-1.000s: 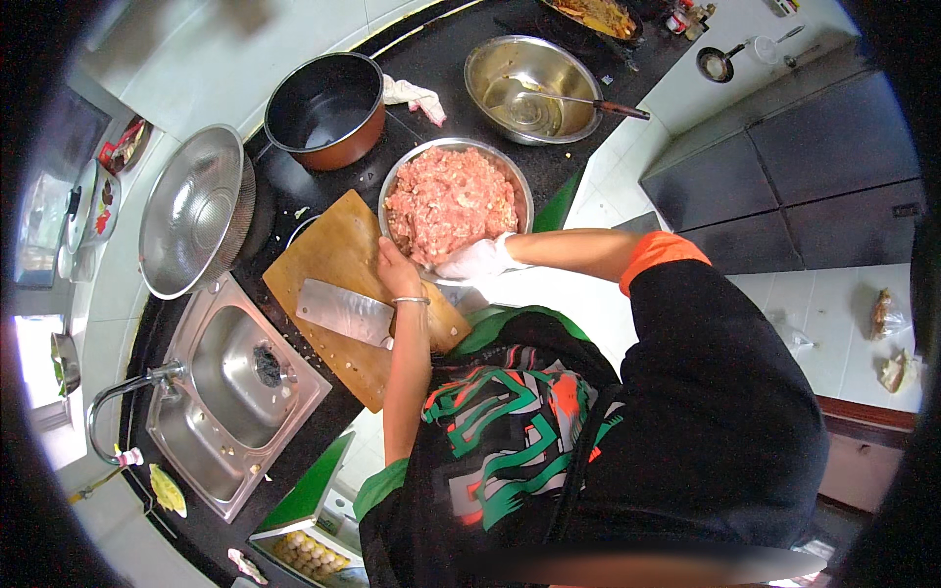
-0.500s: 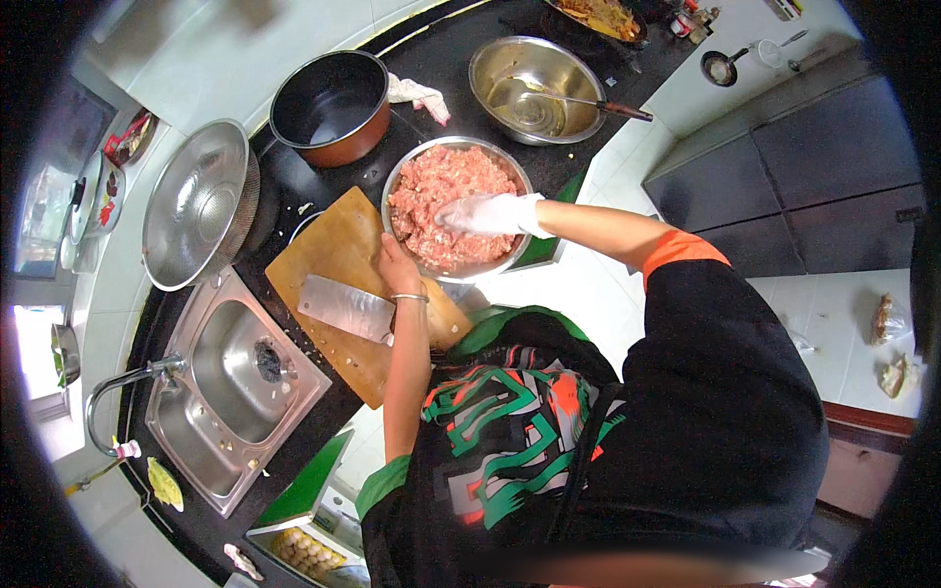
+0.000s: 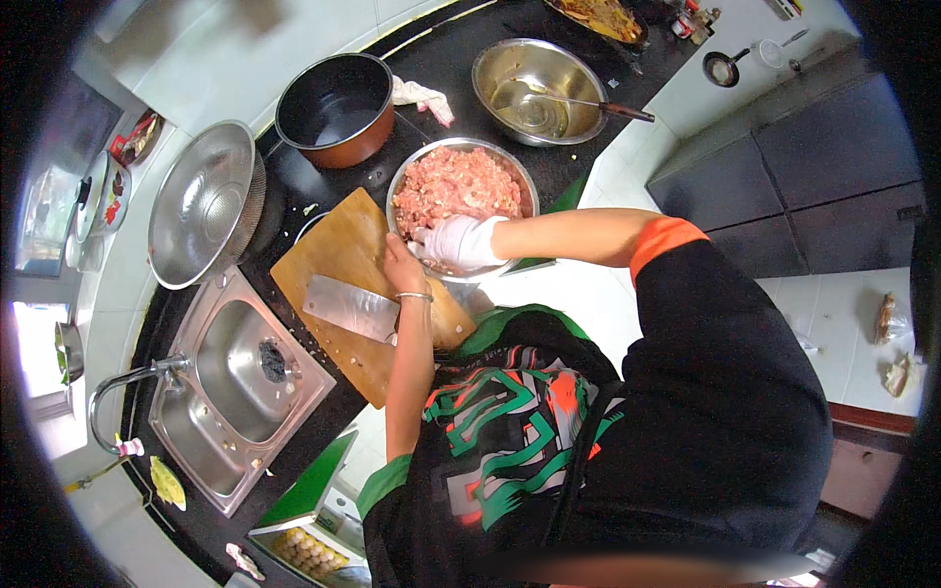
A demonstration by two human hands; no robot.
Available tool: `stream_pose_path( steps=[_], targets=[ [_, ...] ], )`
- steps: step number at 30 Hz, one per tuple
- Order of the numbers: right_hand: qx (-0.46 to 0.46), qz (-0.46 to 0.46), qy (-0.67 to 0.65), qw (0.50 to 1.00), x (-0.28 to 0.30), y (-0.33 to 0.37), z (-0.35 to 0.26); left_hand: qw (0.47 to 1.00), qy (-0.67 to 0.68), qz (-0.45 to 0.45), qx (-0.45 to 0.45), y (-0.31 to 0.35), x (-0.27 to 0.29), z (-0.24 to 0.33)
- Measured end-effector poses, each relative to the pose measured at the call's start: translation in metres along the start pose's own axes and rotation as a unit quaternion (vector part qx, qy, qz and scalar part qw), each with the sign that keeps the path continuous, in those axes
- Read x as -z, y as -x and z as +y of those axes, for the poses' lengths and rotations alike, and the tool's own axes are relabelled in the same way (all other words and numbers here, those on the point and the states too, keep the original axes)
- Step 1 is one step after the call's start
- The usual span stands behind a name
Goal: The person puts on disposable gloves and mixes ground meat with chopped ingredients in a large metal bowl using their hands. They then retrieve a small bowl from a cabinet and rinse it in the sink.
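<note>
A round metal bowl (image 3: 530,186) is filled with pink minced meat (image 3: 461,181) flecked with pale bits. My left hand (image 3: 402,265), bare with a bangle at the wrist, grips the bowl's near left rim. My right hand (image 3: 461,242) wears a white glove and works low in the bowl by the near rim. Its fingers curl into the meat beside my left fingertips and are partly hidden. Under my left wrist lies a wooden cutting board (image 3: 338,245), with a cleaver (image 3: 350,308) flat on it.
A dark pot (image 3: 358,142) and a metal bowl (image 3: 490,73) with a wooden-handled utensil stand behind. To the left are a colander (image 3: 201,206) and a double sink (image 3: 240,367) with a faucet (image 3: 123,377). A cloth (image 3: 423,100) lies beside the pot.
My right hand has moved from the middle of the meat toward the near left rim, close to my left hand. The left hand keeps its hold on the bowl.
</note>
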State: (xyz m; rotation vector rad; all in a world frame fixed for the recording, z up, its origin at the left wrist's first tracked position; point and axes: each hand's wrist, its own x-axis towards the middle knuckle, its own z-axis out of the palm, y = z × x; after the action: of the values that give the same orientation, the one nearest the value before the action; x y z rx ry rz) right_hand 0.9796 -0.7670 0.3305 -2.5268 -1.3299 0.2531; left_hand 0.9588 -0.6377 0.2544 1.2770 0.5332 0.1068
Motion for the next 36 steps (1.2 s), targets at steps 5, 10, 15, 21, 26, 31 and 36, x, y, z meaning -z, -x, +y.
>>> stream_pose_path(
  steps=[5, 10, 15, 21, 26, 31, 36],
  targets=[
    [-0.096, -0.017, 0.101, 0.99, -0.042, -0.018, -0.002, 0.999, 0.03, -0.021, -0.01, -0.005, 0.003, -0.004],
    [-0.158, -0.031, 0.021, 0.987, -0.05, -0.028, 0.003, 0.999, 0.034, 0.001, -0.002, 0.0, 0.003, -0.002],
    [-0.028, 0.067, -0.012, 0.997, -0.021, -0.009, 0.015, 0.999, -0.037, -0.007, -0.028, 0.004, -0.003, 0.013],
    [-0.091, 0.067, 0.017, 0.993, 0.057, 0.025, 0.032, 1.0, 0.001, -0.031, -0.001, -0.008, 0.009, -0.007],
    [-0.147, -0.021, 0.111, 0.983, 0.026, 0.031, 0.055, 0.999, 0.023, -0.02, -0.011, -0.001, 0.002, -0.001],
    [-0.189, -0.096, 0.134, 0.968, -0.006, 0.011, 0.047, 0.999, 0.034, -0.012, 0.027, 0.007, -0.001, 0.012],
    [-0.144, -0.065, -0.06, 0.986, -0.003, 0.015, 0.078, 1.0, -0.018, -0.021, 0.013, -0.007, 0.003, 0.0]
  ],
)
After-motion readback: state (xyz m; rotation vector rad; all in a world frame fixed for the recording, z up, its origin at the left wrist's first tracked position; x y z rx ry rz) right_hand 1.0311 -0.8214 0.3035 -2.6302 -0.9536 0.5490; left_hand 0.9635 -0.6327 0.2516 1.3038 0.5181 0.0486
